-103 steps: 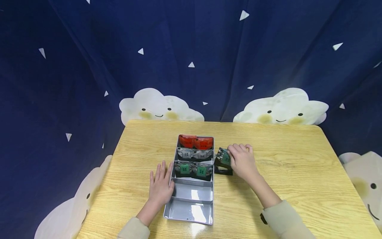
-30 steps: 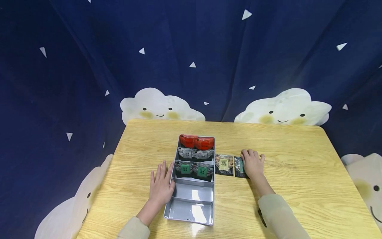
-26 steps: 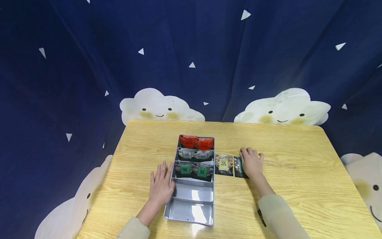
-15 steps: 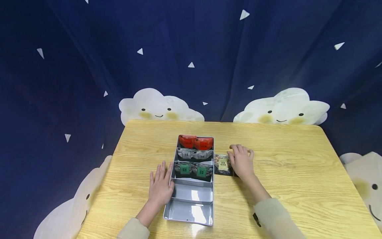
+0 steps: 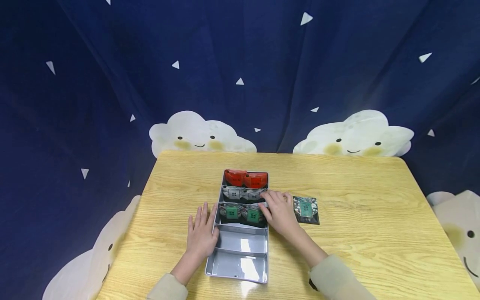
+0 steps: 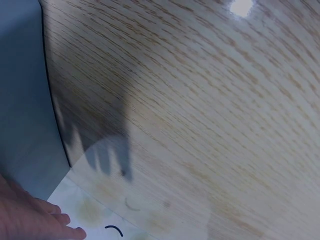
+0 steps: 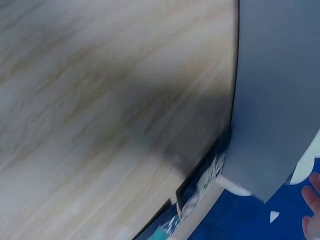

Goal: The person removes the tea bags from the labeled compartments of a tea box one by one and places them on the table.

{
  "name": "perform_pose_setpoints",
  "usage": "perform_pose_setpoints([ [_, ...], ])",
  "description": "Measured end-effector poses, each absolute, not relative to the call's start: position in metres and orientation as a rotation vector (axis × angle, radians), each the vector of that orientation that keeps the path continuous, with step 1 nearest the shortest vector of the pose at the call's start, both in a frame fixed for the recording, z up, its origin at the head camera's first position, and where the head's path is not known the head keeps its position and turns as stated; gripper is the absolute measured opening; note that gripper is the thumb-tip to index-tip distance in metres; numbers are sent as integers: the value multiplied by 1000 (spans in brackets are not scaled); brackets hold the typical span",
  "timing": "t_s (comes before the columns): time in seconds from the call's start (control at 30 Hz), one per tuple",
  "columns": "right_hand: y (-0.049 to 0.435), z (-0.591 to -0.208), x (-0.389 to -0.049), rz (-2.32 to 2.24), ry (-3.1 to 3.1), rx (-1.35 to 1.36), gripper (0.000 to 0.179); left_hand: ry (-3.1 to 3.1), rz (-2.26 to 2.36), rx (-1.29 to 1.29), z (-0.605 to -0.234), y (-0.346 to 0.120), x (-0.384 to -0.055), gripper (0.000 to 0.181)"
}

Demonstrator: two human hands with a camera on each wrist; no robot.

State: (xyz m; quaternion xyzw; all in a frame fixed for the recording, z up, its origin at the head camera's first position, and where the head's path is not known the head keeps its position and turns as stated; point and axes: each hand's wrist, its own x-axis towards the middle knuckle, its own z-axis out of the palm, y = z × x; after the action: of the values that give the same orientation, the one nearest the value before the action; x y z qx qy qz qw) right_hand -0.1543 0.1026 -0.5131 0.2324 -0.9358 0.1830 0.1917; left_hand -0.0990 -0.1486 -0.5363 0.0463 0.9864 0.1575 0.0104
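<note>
My left hand [image 5: 202,235] rests with straight fingers along the left wall of a grey divided box [image 5: 236,273]; it also shows in the left wrist view's lower corner. Over the box's right edge reaches my right hand [image 5: 279,212], fingers spread and loosely bent, holding nothing that I can see. Its fingertips are by the grey-label packets [image 5: 234,193] and green-label packets [image 5: 231,212] in the box. A yellow-label packet [image 7: 205,180] lies beside the box, mostly hidden under that hand in the head view. To its right lies another green-label packet [image 5: 306,209].
Two red packets [image 5: 256,180] stand in the box's far compartment. The two nearest compartments show bare bottoms. Wooden table [image 5: 375,216] extends on both sides, and a dark blue curtain [image 5: 240,50] with clouds hangs behind it.
My right hand first held a green-label packet above the yellow-label one, then set it down to the right. Since then the hand has moved left to the box. My left hand stays put.
</note>
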Motion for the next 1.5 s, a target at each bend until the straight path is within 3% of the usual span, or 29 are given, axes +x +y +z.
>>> perform_pose_setpoints([
  [0.47, 82, -533, -158, 377, -2693, 760, 32, 3073, 492, 136, -536, -148, -99, 63],
  [1.5, 74, -537, -158, 436, -2569, 732, 17, 3072, 502, 139, -536, -149, -99, 62],
])
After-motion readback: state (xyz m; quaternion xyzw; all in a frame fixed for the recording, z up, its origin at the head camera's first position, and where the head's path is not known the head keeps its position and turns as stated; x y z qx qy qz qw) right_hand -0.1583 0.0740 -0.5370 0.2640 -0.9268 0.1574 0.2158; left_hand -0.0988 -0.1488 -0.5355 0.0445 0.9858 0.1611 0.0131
